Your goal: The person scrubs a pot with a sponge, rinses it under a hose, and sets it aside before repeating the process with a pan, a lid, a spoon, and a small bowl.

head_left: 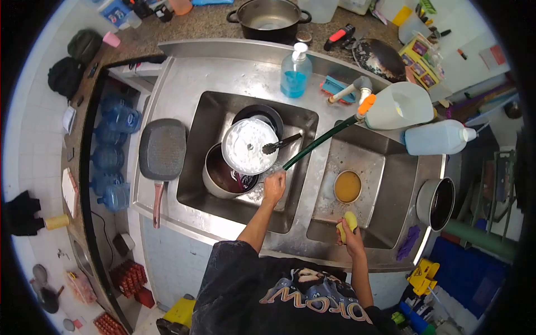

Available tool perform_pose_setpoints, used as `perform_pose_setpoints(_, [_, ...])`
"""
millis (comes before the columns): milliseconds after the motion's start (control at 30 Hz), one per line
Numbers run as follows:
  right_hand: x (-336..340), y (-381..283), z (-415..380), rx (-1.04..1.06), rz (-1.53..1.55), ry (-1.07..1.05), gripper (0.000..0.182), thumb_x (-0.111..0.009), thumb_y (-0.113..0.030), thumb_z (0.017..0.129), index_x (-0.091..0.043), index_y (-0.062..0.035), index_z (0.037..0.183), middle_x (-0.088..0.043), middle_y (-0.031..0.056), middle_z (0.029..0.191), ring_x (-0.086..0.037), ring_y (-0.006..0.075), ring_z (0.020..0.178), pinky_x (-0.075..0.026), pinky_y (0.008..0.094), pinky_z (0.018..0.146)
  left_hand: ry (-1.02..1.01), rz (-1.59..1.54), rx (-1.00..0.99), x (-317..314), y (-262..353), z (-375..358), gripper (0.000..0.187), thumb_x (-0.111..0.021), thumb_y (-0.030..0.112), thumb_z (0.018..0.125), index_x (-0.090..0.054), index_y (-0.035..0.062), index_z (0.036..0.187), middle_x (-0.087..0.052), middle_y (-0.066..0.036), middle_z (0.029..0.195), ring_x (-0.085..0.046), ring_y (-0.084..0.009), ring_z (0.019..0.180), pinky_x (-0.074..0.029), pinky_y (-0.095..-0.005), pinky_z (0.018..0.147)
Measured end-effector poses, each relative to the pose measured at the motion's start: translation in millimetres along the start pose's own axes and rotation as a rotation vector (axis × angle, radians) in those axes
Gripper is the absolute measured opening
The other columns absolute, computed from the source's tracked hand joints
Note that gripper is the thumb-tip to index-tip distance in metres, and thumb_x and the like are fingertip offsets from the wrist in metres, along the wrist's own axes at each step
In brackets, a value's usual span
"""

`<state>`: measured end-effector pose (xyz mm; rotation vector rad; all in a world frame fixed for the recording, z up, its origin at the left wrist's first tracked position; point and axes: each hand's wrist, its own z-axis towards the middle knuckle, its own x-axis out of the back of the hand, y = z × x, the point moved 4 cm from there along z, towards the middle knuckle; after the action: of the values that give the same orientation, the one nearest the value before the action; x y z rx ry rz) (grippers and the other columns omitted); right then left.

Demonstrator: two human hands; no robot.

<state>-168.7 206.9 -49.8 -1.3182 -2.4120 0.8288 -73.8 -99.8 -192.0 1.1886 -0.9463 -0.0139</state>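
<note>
My left hand point(274, 188) is closed in the left basin, just below the open end of a green hose point(319, 143) and beside a saucepan point(219, 181). What its fingers hold is hidden. A round, foam-covered lid or plate point(250, 146) rests over the saucepan and a dark pan point(261, 114). Black-tipped tongs point(282, 143) lie against its right side. My right hand point(350, 237) grips a yellow sponge point(347, 224) over the front of the right basin. Behind it, a round container of brownish liquid point(347, 186) sits on that basin's floor.
A square grill pan point(162, 148) lies left of the sink. Along the back stand a blue soap pump bottle point(296, 75), the tap point(357, 89) and large jugs point(397, 106). A pot point(435, 204) and purple cloth point(408, 243) are at the right edge.
</note>
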Motion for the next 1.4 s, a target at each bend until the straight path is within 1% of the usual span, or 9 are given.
perform_pose_setpoints(167, [-8, -10, 3, -0.048, -0.042, 0.007, 0.031, -0.055, -0.039, 0.097, -0.057, -0.0101, 0.107, -0.056, 0.0025, 0.074, -0.051, 0.0099, 0.053, -0.041, 0.025, 0.045, 0.06, 0.014, -0.02, 4, 12, 4, 0.019, -0.059, 0.017, 0.087, -0.06, 0.0024, 0.074, -0.063, -0.022, 0.072, -0.062, -0.0417, 0.068, -0.048, -0.0512, 0.061])
perform_pose_setpoints(267, [-8, -10, 6, -0.037, -0.046, 0.007, 0.031, -0.053, -0.04, 0.097, -0.056, -0.0113, 0.108, -0.057, 0.0029, 0.075, -0.052, 0.0102, 0.054, -0.042, 0.025, 0.045, -0.007, 0.143, 0.072, 8, 26, 8, 0.013, -0.06, 0.016, 0.086, -0.055, 0.0054, 0.079, -0.064, -0.02, 0.072, -0.063, -0.0399, 0.069, -0.049, -0.0509, 0.06])
perform_pose_setpoints(367, [-9, -9, 6, -0.017, -0.065, -0.01, 0.03, -0.052, -0.039, 0.098, -0.055, -0.0121, 0.109, -0.058, 0.0034, 0.077, -0.052, 0.0105, 0.054, -0.042, 0.025, 0.045, 0.114, 0.186, 0.055, 18, 35, 5, 0.012, -0.06, 0.015, 0.085, -0.051, 0.0075, 0.087, -0.064, -0.017, 0.073, -0.063, -0.0396, 0.066, -0.049, -0.0514, 0.058])
perform_pose_setpoints(467, [-9, -9, 5, -0.032, -0.083, -0.008, 0.03, -0.051, -0.04, 0.098, -0.055, -0.0122, 0.11, -0.059, 0.0036, 0.077, -0.052, 0.0105, 0.054, -0.042, 0.0248, 0.045, 0.025, 0.14, -0.017, 18, 38, 2, 0.015, -0.059, 0.016, 0.085, -0.049, 0.0074, 0.093, -0.065, -0.018, 0.076, -0.063, -0.041, 0.066, -0.049, -0.0524, 0.059])
perform_pose_setpoints(533, [-12, -10, 2, -0.042, -0.07, -0.021, 0.031, -0.051, -0.041, 0.098, -0.054, -0.0122, 0.111, -0.059, 0.0041, 0.078, -0.052, 0.0109, 0.056, -0.042, 0.0253, 0.046, -0.01, 0.16, 0.234, 14, 24, 7, 0.018, -0.058, 0.02, 0.086, -0.049, 0.0059, 0.093, -0.065, -0.02, 0.078, -0.063, -0.043, 0.069, -0.049, -0.0531, 0.06])
perform_pose_setpoints(633, [-14, -8, 4, -0.072, -0.055, -0.023, 0.032, -0.05, -0.042, 0.098, -0.054, -0.0123, 0.112, -0.059, 0.0045, 0.079, -0.053, 0.0114, 0.057, -0.042, 0.0259, 0.047, -0.084, 0.088, 0.285, 6, 15, 15, 0.02, -0.057, 0.022, 0.088, -0.05, 0.0046, 0.094, -0.065, -0.022, 0.079, -0.063, -0.0449, 0.073, -0.05, -0.0537, 0.063])
perform_pose_setpoints(733, [-17, -10, 3, -0.059, -0.08, -0.031, 0.033, -0.05, -0.042, 0.098, -0.053, -0.0119, 0.113, -0.06, 0.0056, 0.081, -0.053, 0.0121, 0.057, -0.042, 0.0267, 0.047, -0.076, 0.054, 0.14, -1, 18, 16, 0.02, -0.054, 0.023, 0.089, -0.051, 0.0029, 0.094, -0.064, -0.025, 0.078, -0.063, -0.0448, 0.07, -0.049, -0.0536, 0.062])
perform_pose_setpoints(933, [-15, -7, 6, -0.036, -0.071, -0.032, 0.034, -0.05, -0.041, 0.099, -0.053, -0.0107, 0.113, -0.06, 0.007, 0.083, -0.052, 0.0128, 0.058, -0.042, 0.0278, 0.047, 0.062, -0.064, 0.104, 5, 20, 18, 0.015, -0.058, 0.014, 0.086, -0.054, 0.0002, 0.085, -0.063, -0.026, 0.076, -0.063, -0.0434, 0.069, -0.05, -0.0526, 0.062])
perform_pose_setpoints(1400, [-15, 0, 12, -0.045, -0.082, -0.019, 0.036, -0.054, -0.042, 0.097, -0.057, -0.0112, 0.115, -0.064, 0.0049, 0.086, -0.057, 0.0116, 0.064, -0.045, 0.0258, 0.051, -0.094, -0.074, 0.136, -5, 2, 24, 0.02, -0.065, 0.017, 0.08, -0.061, -0.0026, 0.077, -0.062, -0.028, 0.07, -0.063, -0.0454, 0.07, -0.05, -0.0513, 0.065])
